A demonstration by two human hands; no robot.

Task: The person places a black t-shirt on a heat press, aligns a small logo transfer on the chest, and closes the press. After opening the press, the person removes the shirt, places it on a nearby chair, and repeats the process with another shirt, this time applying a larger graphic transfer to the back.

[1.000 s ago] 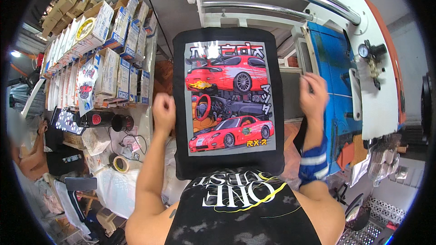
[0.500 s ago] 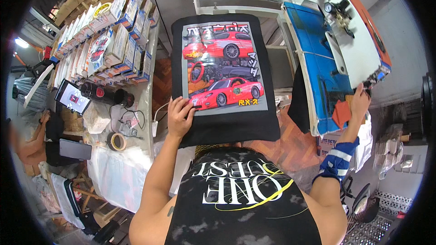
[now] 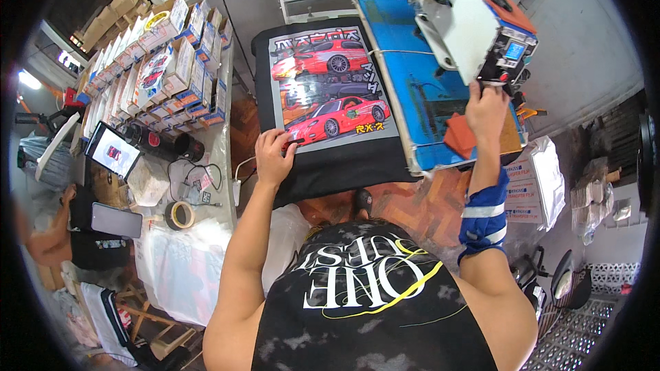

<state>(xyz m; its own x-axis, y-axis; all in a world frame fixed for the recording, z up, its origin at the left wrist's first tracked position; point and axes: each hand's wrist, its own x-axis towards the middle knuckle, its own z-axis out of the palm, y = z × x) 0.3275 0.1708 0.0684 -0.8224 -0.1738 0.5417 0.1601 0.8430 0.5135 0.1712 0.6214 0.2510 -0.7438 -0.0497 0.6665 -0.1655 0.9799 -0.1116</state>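
A black T-shirt (image 3: pixel 323 168) is spread on the press bed, with a film sheet (image 3: pixel 320 144) printed with red sports cars lying on it. My left hand (image 3: pixel 276 154) rests on the sheet's near-left corner, its fingers apart. My right hand (image 3: pixel 487 110) is closed round the front handle of the heat press (image 3: pixel 474 27), below its control box (image 3: pixel 509 55). My fingers mostly hide the handle. The press's blue upper plate (image 3: pixel 412 75) hangs over the shirt's right edge. An orange-red pad (image 3: pixel 459 136) lies on the plate beside my right wrist.
At left, a table (image 3: pixel 218 134) bears stacked cartons (image 3: pixel 182 62), a tape roll (image 3: pixel 180 216), a tablet (image 3: pixel 113 151) and cables. A phone (image 3: pixel 117 220) is in front of a seated person (image 3: pixel 51 227). Wrapped boxes (image 3: pixel 533 185) stand on the right, below the press.
My right hand has moved left, and the press head with its blue plate has swung left toward and over the shirt's right side. My left hand stays by the sheet's corner.
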